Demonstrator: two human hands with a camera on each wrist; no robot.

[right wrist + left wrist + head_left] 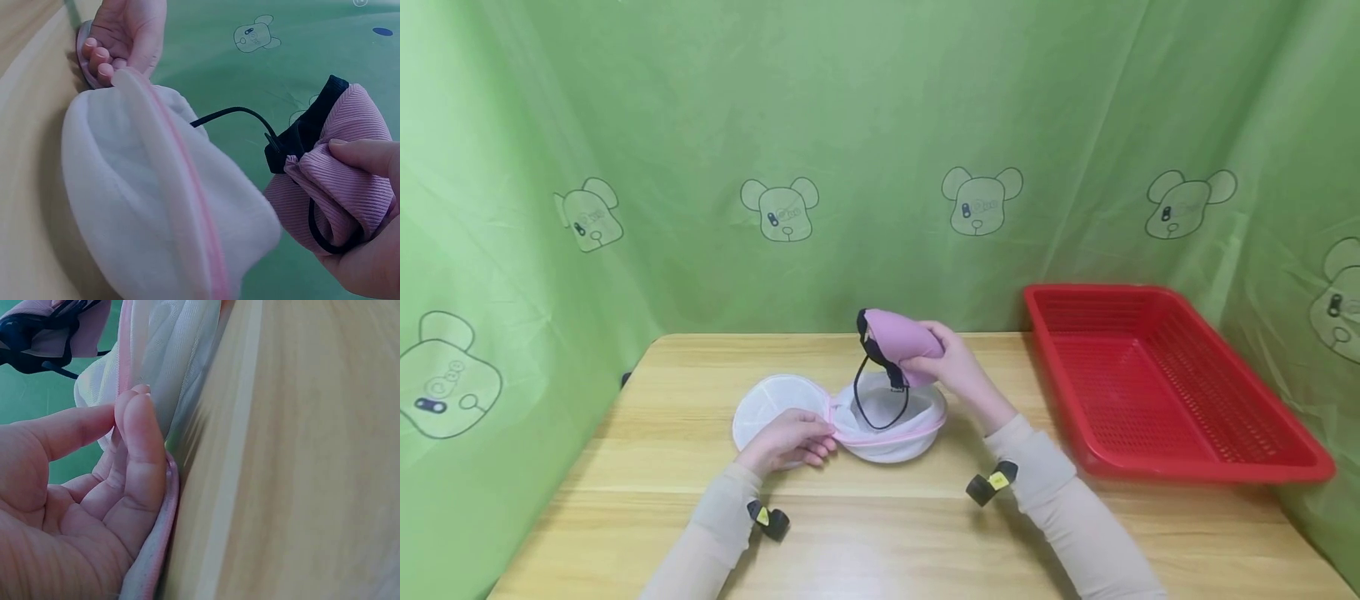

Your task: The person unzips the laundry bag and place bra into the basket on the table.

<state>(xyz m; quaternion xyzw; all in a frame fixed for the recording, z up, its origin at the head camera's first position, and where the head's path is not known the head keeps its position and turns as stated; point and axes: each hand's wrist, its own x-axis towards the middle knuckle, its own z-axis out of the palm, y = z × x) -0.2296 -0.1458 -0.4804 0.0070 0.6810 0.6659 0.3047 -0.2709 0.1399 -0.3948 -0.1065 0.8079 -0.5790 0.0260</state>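
A white mesh laundry bag (891, 450) with pink trim lies opened out, its round flap (782, 398) spread to the left. My left hand (792, 439) pinches the pink edge where flap and bag meet; in the left wrist view, thumb and fingertips come together on that edge. Above the bag's mouth, my right hand (951, 362) grips a folded mauve ribbed garment (350, 162) with black edging. A thin black strap (858, 392) loops down from it into the bag's opening. The garment's exact kind cannot be made out. Part of the bag's inside is hidden.
At the right of the wooden table (865, 533) stands a red plastic basket (1195, 471) with slotted walls. Green curtains (880, 100) printed with bear heads enclose the back and both sides. Each wrist carries a small black camera strapped over the sleeve.
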